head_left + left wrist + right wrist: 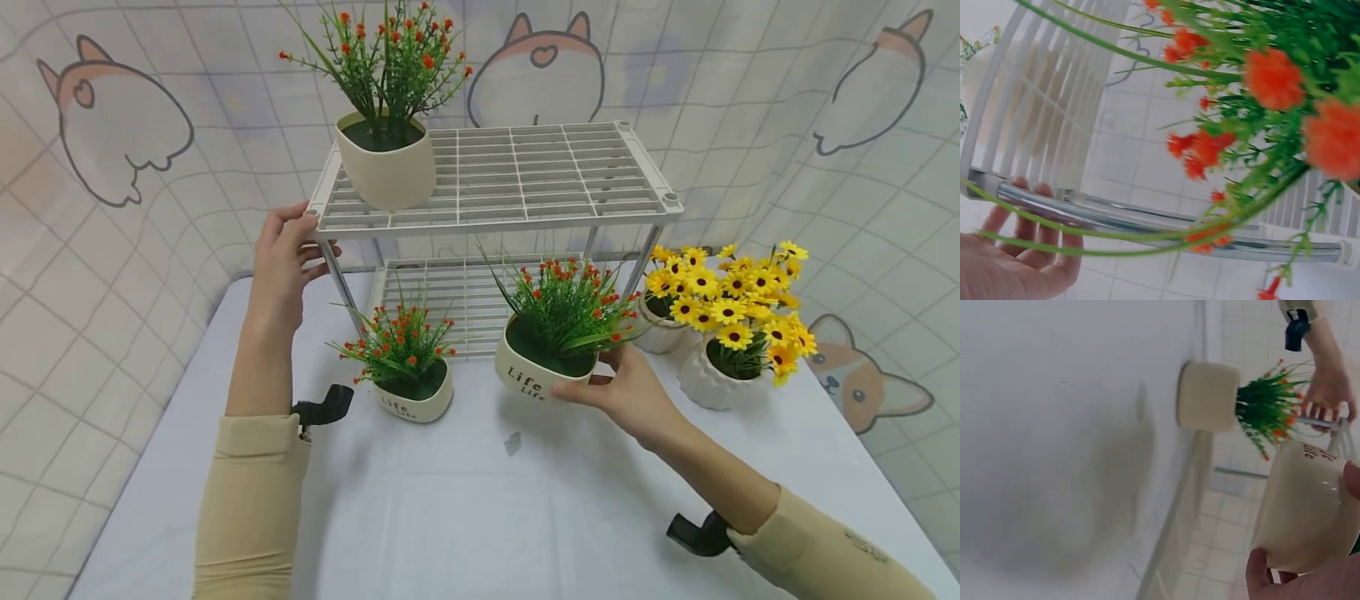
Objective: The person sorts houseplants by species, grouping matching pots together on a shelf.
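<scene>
Your right hand (626,392), part-closed, grips the flowerpot (525,371) just below and right of frame centre; your left hand (279,258) curls its fingers round the shelf (487,225) corner, left of centre. Expect light, stiff, possibly slippery, breakable ware: hold its wall, not the foliage (566,312).

Person, tan long sleeves. Left sleeve (251,517), lower left of frame: plain, wide band-like cuff (257,436). Right sleeve (817,542), lower right: same tan, small dark marking (866,546), too small to read. Black angular device (327,407) at left cuff, similar black device (701,534) at right. Left hand (281,250), right hand (633,393) both bare, ungloved.
</scene>
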Demonstrator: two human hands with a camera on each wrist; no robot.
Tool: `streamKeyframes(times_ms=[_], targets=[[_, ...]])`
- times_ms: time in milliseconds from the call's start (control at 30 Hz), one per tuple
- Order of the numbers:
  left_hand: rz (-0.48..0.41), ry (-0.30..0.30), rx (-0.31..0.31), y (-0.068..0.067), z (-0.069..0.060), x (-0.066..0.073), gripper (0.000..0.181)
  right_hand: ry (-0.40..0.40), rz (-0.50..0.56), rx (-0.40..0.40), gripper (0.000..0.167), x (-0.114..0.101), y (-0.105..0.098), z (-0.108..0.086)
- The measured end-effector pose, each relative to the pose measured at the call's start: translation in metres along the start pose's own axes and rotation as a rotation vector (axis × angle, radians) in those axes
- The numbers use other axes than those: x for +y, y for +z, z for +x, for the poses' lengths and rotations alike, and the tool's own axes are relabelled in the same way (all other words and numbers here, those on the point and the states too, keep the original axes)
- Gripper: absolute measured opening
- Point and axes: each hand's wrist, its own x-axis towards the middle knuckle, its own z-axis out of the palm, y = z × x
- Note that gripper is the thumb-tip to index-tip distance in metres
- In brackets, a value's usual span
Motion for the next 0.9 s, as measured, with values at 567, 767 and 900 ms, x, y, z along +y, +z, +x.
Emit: streamKeyframes(times_ms=[567,767,900], targets=[[0.061,-0.014,-0.002,0.0,0.001,0.001,0.043,-0.1,-0.125,0.028,0.086,-0.054,-0.012,-0.017],[0.033,-0.012,-0.006,0.0,0.001,0.002,0.042,-0.13,-0.179,0.049,0.081,-0.083,-0.018,-0.015],[0.033,-0.012,0.0,0.001,0.0,0.002,0.042,-0.191,-0.172,0.045,0.079,-0.101,-0.021,-0.012]])
